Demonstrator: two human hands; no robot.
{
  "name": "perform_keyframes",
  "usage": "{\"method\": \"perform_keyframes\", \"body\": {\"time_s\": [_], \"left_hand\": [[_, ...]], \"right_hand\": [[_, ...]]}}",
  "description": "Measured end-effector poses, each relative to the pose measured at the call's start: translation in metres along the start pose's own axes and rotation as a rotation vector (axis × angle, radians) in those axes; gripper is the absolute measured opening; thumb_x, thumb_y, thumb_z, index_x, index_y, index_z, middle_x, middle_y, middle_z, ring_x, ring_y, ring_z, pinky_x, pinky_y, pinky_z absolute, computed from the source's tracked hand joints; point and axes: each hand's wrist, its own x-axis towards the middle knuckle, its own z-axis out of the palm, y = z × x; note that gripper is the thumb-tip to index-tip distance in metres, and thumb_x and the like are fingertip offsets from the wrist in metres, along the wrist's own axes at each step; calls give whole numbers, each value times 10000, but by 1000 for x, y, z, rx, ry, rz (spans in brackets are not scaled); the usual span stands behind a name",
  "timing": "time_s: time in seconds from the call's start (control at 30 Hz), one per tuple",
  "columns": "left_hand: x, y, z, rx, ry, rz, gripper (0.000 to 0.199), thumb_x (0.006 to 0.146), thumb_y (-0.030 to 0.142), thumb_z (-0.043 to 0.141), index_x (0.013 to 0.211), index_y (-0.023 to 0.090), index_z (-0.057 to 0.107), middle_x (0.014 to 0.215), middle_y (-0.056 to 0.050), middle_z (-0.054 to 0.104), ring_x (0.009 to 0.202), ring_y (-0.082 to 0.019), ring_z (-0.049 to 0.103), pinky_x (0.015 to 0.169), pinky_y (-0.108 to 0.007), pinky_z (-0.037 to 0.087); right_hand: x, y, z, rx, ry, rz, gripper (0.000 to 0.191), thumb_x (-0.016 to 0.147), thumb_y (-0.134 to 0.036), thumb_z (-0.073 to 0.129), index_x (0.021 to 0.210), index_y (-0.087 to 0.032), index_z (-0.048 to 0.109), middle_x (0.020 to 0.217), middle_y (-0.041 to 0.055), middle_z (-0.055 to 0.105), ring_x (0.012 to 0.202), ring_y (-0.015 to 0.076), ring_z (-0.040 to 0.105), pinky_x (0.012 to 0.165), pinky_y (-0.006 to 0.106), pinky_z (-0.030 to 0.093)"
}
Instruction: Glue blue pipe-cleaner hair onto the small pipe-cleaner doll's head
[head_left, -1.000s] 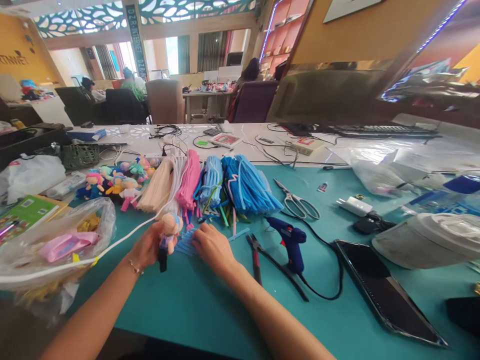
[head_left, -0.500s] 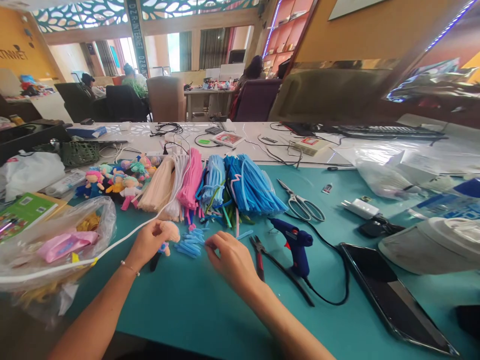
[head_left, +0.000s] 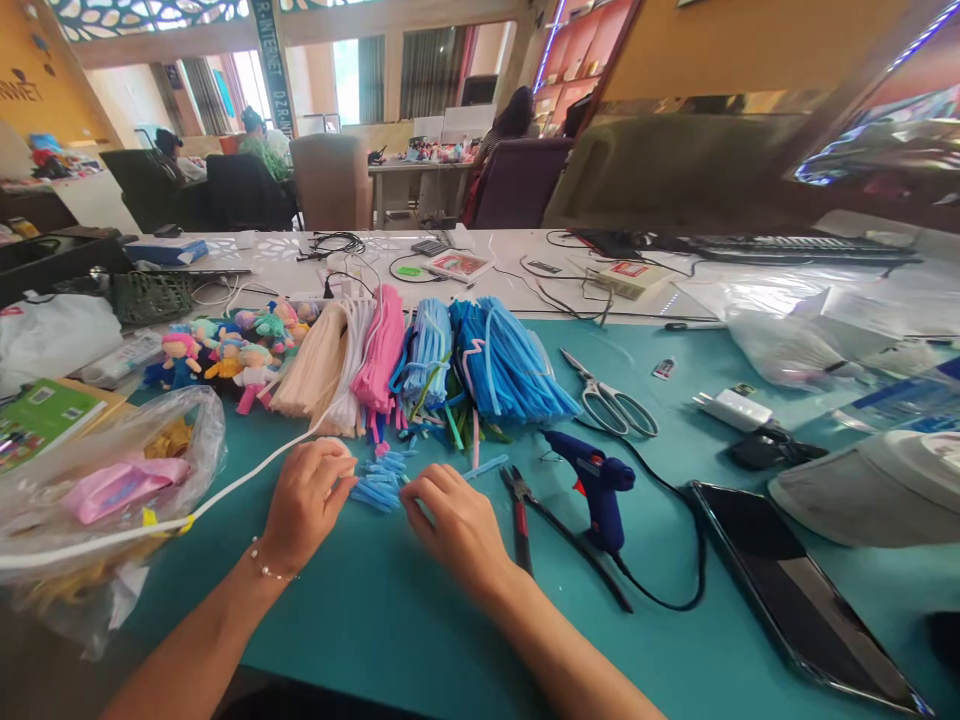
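Note:
My left hand [head_left: 309,500] is closed around a small doll, turned so that its back hides nearly all of it. Only a sliver of the doll's peach fuzzy head [head_left: 339,446] shows past the fingers. Between the hands lies a small pile of short light-blue pipe cleaner pieces [head_left: 379,485]. My right hand [head_left: 454,520] is at the right edge of this pile, fingers bent and pinched together. Whatever is between those fingertips is hidden. Behind the pile stand bundles of long pipe cleaners: peach [head_left: 315,365], pink [head_left: 382,350], light blue [head_left: 429,355] and deeper blue [head_left: 510,365].
Right of my right hand lie pliers [head_left: 521,520], a blue glue gun [head_left: 596,480] with its cord, scissors [head_left: 611,400] and a phone [head_left: 795,590]. Several finished dolls [head_left: 225,355] sit at the left behind a plastic bag [head_left: 202,430]. A white cable [head_left: 262,462] crosses the left side.
My left hand has turned over, so its back now covers the doll that showed before. My right hand has shifted slightly left, staying by the blue pieces. The camera view has moved a little.

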Motion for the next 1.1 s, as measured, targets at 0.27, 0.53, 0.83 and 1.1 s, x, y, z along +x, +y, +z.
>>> {"method": "perform_keyframes", "body": {"time_s": [0.27, 0.53, 0.83, 1.1], "left_hand": [[-3, 5, 4, -92, -108, 41, 214, 837, 402, 626, 928, 250, 747, 833, -78, 682, 850, -249, 621, 744, -364, 460], [-1, 7, 4, -89, -121, 94, 163, 870, 318, 597, 812, 233, 723, 781, -63, 668, 796, -228, 609, 742, -364, 435], [-1, 8, 3, -52, -71, 138, 193, 908, 225, 526, 742, 209, 623, 794, -47, 658, 808, -204, 616, 746, -347, 445], [-2, 1, 0, 30, -39, 177, 156, 924, 187, 481, 784, 208, 547, 807, -37, 672, 834, -186, 637, 752, -319, 458]], "right_hand": [[0, -2, 0, 24, 1, -42, 233, 971, -196, 458, 800, -206, 616, 713, 35, 594, 717, 165, 541, 603, 241, 377], [0, -3, 0, 48, -26, -63, 242, 975, -201, 450, 804, -198, 621, 716, 39, 599, 708, 166, 523, 608, 243, 390], [1, -4, 1, 36, -67, -23, 197, 951, -199, 507, 807, -200, 641, 732, 34, 620, 734, 159, 549, 598, 234, 384], [4, 0, 9, -35, -97, 107, 193, 899, -173, 575, 1056, -207, 681, 886, 65, 694, 819, 196, 630, 592, 236, 457]]}}
